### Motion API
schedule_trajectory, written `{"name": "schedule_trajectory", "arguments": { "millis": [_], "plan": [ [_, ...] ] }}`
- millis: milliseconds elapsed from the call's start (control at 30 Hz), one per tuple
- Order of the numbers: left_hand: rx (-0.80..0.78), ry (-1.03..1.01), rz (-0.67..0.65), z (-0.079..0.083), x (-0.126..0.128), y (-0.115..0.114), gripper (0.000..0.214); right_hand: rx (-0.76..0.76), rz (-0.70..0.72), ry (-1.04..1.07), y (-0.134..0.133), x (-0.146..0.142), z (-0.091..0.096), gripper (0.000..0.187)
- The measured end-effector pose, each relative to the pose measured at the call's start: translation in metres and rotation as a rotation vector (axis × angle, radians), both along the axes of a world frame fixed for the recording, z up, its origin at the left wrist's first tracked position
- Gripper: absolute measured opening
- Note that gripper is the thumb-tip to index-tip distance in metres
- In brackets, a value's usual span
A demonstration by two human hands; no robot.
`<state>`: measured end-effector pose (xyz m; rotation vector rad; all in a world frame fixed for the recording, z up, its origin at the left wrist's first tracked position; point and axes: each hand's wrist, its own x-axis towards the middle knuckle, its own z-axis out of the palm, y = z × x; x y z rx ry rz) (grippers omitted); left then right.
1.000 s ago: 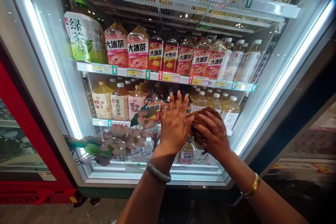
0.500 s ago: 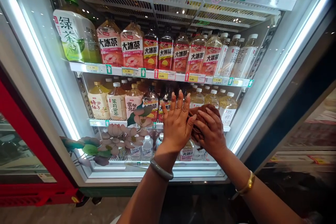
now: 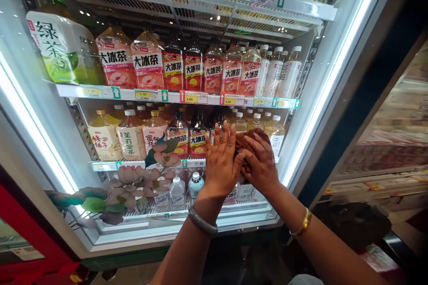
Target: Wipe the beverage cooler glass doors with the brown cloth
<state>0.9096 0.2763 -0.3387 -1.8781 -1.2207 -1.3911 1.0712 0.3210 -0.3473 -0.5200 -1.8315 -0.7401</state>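
My left hand (image 3: 221, 160) lies flat on the glass door (image 3: 43, 111) of a drinks fridge, fingers stretched upward, a grey bangle on its wrist. Right beside it, my right hand (image 3: 261, 164) is closed on a brown cloth (image 3: 243, 139) and presses it against the glass. That wrist wears a gold bracelet. Behind the glass, level with both hands, stand bottles of yellow tea (image 3: 254, 122) and dark tea (image 3: 198, 136).
Shelves behind the glass hold rows of pink-labelled tea bottles (image 3: 147, 62), a big green tea bottle (image 3: 63, 46) and small water bottles (image 3: 176, 192). A lotus flower sticker (image 3: 133, 182) sits low on the door. A red cabinet (image 3: 20, 227) stands left; store shelves (image 3: 394, 142) lie right.
The view has swung so the fridge sits further left. Both hands stay together on the glass and have shifted a little to the left with the cloth.
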Motion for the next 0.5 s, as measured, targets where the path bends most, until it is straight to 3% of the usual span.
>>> {"name": "schedule_trajectory", "arguments": {
  "millis": [67, 167, 233, 300, 400, 500],
  "plan": [
    [-0.017, 0.013, 0.006, 0.000, 0.001, -0.001, 0.071, -0.014, -0.028, 0.019, 0.007, 0.022, -0.003, 0.034],
    [-0.038, 0.020, 0.021, 0.001, 0.004, -0.001, 0.070, -0.022, -0.078, 0.253, 0.018, 0.036, 0.019, 0.038],
    [-0.026, 0.022, 0.021, 0.001, 0.008, 0.000, 0.070, -0.013, -0.098, 0.380, 0.019, 0.026, 0.038, 0.043],
    [0.000, 0.019, 0.017, 0.001, 0.011, 0.002, 0.069, -0.010, -0.073, 0.345, 0.014, 0.007, 0.045, 0.043],
    [0.015, -0.007, 0.010, 0.002, 0.014, 0.005, 0.069, 0.002, 0.011, 0.168, 0.003, -0.015, 0.026, 0.037],
    [0.005, -0.004, 0.015, 0.003, 0.016, 0.006, 0.068, -0.001, 0.025, 0.081, 0.001, -0.005, -0.006, 0.038]
  ]
}}
